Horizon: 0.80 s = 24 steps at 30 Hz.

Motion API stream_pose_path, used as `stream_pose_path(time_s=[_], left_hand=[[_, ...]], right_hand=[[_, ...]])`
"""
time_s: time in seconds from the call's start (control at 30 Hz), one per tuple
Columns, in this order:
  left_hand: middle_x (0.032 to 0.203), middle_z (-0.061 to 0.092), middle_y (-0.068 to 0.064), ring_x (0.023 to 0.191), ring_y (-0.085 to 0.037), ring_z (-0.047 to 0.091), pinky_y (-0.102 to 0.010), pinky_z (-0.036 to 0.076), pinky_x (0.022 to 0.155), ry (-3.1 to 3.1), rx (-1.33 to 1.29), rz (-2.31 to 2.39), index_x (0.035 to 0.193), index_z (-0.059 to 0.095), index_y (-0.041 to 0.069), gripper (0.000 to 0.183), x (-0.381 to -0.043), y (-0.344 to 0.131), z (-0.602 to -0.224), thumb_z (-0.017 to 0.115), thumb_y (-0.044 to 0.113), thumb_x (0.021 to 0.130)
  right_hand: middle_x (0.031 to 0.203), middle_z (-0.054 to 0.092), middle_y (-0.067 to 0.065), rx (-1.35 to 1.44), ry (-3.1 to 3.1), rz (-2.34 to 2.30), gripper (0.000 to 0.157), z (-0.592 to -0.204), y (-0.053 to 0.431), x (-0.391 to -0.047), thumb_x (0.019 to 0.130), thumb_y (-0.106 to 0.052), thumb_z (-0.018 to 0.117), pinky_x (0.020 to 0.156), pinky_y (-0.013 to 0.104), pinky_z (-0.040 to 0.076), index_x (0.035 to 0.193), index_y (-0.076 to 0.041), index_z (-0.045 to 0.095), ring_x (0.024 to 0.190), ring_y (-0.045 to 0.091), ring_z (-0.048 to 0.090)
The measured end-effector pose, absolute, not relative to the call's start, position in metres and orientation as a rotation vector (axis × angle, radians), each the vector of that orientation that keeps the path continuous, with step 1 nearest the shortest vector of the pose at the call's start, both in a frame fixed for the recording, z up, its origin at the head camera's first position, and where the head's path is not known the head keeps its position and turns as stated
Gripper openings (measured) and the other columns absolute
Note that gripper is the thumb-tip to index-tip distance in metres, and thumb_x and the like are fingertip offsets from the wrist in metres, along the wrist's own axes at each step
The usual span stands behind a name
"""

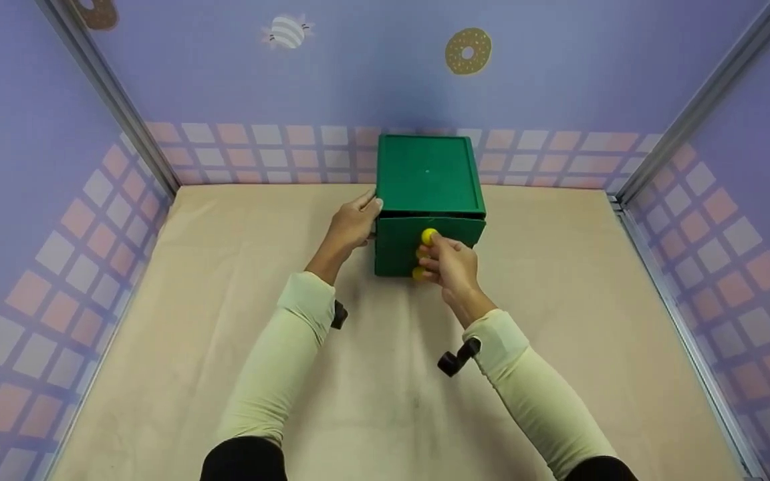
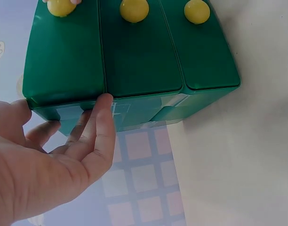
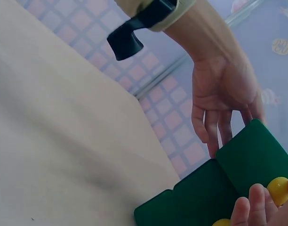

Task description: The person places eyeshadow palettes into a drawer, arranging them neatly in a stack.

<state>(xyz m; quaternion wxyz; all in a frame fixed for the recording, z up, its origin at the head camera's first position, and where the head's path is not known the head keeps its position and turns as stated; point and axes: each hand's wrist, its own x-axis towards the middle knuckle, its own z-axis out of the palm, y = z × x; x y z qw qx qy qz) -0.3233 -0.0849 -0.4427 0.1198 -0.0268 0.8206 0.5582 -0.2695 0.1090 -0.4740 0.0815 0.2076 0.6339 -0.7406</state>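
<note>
A green drawer cabinet [image 1: 425, 177] stands against the back wall, with three drawers stacked at its front, each with a round yellow knob. My right hand [image 1: 457, 264] pinches the top knob [image 1: 429, 236] between thumb and finger. A thin dark gap runs above the top drawer's front [image 1: 395, 234], which sits slightly forward of the cabinet. In the left wrist view, the middle knob [image 2: 134, 10] and bottom knob [image 2: 197, 12] show free of any hand. My left hand [image 1: 351, 224] rests its extended fingers against the cabinet's left side, near the top drawer.
A beige cloth-covered table [image 1: 385, 387] lies under the cabinet. Patterned purple walls [image 1: 385, 87] enclose it at the back and both sides, with metal posts at the corners. Black camera mounts [image 1: 458, 357] stick out from the wrists.
</note>
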Motion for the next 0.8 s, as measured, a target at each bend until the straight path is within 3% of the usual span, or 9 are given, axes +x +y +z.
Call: stream_pose_path(time_s=[0.33, 0.53, 0.67, 0.8], left_hand=[[0.151, 0.042, -0.002, 0.102, -0.022, 0.063, -0.040, 0.053, 0.090, 2.383, -0.069, 1.644, 0.150, 0.029, 0.038, 0.052, -0.322, -0.082, -0.443, 0.039, 0.050, 0.100], [0.152, 0.040, -0.003, 0.100, -0.027, 0.063, -0.043, 0.052, 0.088, 2.392, -0.026, 1.642, 0.150, 0.029, 0.036, 0.053, -0.322, -0.084, -0.442, 0.039, 0.050, 0.100], [0.153, 0.038, -0.004, 0.107, -0.025, 0.062, -0.042, 0.052, 0.090, 2.430, -0.043, 1.568, 0.153, 0.026, 0.030, 0.057, -0.319, -0.089, -0.443, 0.036, 0.050, 0.101], [0.155, 0.035, -0.009, 0.131, -0.027, 0.048, -0.044, 0.042, 0.106, 2.544, -0.028, 1.454, 0.155, 0.021, 0.017, 0.065, -0.315, -0.096, -0.441, 0.033, 0.052, 0.101]], right_hand=[[0.112, 0.069, 0.007, 0.613, 1.880, -2.172, 0.035, -0.472, 0.115, -0.284, 0.098, -0.040, 0.053, 0.083, 0.033, 0.056, 0.117, -0.011, 0.060, 0.085, 0.017, 0.066], [0.118, 0.065, 0.008, 0.529, 1.913, -2.108, 0.034, -0.470, 0.125, -0.287, 0.099, -0.036, 0.052, 0.074, 0.029, 0.055, 0.120, -0.010, 0.056, 0.085, 0.015, 0.066], [0.119, 0.063, 0.006, 0.486, 2.037, -2.000, 0.034, -0.468, 0.136, -0.283, 0.099, -0.035, 0.051, 0.075, 0.029, 0.055, 0.122, -0.012, 0.056, 0.088, 0.015, 0.065], [0.115, 0.065, 0.008, 0.365, 2.285, -1.888, 0.035, -0.460, 0.153, -0.278, 0.098, -0.036, 0.051, 0.076, 0.031, 0.055, 0.119, -0.010, 0.061, 0.093, 0.021, 0.065]])
